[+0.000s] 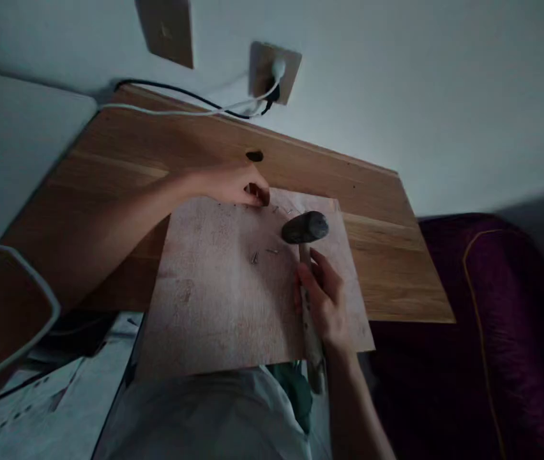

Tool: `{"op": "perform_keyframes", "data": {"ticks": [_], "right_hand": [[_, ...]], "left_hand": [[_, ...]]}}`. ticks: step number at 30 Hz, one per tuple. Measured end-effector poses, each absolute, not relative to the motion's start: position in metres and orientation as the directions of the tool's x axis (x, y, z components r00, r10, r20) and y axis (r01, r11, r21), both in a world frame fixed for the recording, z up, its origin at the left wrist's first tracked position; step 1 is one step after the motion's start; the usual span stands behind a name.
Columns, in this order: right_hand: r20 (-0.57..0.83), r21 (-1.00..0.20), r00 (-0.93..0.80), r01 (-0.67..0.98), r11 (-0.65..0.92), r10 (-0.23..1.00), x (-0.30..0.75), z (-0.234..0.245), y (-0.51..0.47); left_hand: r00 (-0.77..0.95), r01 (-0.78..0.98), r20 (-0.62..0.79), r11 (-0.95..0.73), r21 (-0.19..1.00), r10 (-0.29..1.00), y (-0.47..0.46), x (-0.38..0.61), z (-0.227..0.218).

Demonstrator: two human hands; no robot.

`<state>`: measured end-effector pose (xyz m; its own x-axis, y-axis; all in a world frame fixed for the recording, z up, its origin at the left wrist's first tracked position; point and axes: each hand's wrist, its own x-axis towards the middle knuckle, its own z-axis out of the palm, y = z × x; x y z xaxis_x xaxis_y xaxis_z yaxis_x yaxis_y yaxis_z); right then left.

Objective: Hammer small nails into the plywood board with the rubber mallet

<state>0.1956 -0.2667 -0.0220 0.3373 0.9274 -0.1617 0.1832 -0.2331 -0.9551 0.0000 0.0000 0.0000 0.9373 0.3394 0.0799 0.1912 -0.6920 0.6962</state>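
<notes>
My right hand [322, 291] is wrapped round the pale handle of a hammer [306, 227], whose dark head is raised over a thin wooden board [205, 281]. At the board's far edge, my left hand [246, 184] has thumb and fingers pinched together. Whatever the pinch holds is hidden by the fingers. Small nails [255, 257] lie loose near the middle of the board. Several more nails [276, 209] are along its far edge, on both sides of my left hand; they are too small to tell which stand upright.
Under the board is a wooden desk [387, 255] with a cable hole [255, 156]. White and black cables [166, 112] run along the wall to a socket [287, 70]. Purple fabric [516, 332] is at the right. My lap lies below the board's near edge.
</notes>
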Motion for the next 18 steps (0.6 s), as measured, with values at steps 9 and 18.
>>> {"op": "perform_keyframes", "data": {"ticks": [9,18], "right_hand": [[-0.164,-0.950,0.327,0.203,-0.238,0.931,0.1930,-0.0177,-0.2673],[-0.162,-0.945,0.316,0.224,-0.239,0.935,0.1910,-0.0139,-0.2657]], "left_hand": [[0.888,0.286,0.086,-0.690,0.665,0.452,-0.0042,0.0000,-0.0049],[0.878,0.288,0.121,-0.713,0.640,0.463,-0.0065,0.0000,-0.0085]]}}
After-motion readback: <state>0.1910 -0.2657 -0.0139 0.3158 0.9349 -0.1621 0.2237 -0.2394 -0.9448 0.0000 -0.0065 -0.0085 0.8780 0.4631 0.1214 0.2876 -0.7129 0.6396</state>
